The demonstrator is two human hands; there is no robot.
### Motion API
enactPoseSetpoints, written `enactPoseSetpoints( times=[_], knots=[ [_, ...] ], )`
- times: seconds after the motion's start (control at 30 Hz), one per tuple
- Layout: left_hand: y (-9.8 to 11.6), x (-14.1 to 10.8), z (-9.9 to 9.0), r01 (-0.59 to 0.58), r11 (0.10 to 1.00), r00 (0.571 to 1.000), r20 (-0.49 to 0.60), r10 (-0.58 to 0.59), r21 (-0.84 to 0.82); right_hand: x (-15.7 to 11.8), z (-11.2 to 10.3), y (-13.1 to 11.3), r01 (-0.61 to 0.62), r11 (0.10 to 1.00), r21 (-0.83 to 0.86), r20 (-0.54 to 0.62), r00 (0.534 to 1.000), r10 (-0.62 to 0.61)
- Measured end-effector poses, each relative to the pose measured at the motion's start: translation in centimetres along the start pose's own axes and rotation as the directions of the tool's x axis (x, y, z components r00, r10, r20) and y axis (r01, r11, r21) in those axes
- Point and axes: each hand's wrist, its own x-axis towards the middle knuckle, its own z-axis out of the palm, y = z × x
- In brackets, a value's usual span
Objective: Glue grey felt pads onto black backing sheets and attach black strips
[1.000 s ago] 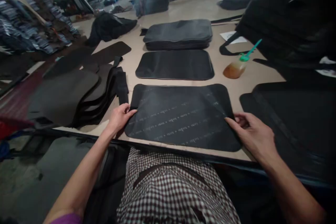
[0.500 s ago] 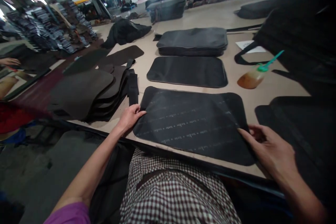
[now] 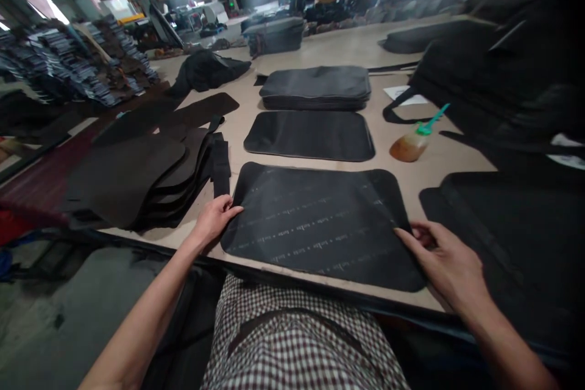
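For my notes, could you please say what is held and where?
The right hand grips the right edge of the black printed panel; the left hand touches its left edge.

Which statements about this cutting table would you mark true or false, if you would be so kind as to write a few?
1. The left hand is at the left edge of the black printed panel. True.
2. The right hand holds the amber bottle. False: it is at the panel's right corner, and the bottle stands apart from it, farther up the table.
3. A stack of black panels lies beyond a single plain black panel. True.
4. The printed panel lies on the floor. False: it lies on the tan table top, by its near edge.
5. The person wears a checked garment. True.
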Motion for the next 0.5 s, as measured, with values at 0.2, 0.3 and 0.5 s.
enactPoseSetpoints(
  times=[0.2, 0.3, 0.5],
  knots=[
    [-0.6, 0.1, 0.3, 0.015, 1.0, 1.0, 0.005, -0.015, -0.024, 0.1, 0.2, 0.3, 0.052, 0.998, -0.028, -0.021, 0.998, -0.053],
    [-0.7, 0.0, 0.5, 0.037, 0.999, 0.999, 0.002, -0.037, -0.03, 0.0, 0.3, 0.5, 0.073, 0.996, -0.051, -0.019, 0.997, -0.074],
    [0.0, -0.8, 1.2, -0.062, 0.986, 0.976, -0.199, 0.092, 0.156, 0.3, 0.2, 0.0, 0.352, 0.914, -0.204, -0.108, 0.919, -0.378]
  ],
)
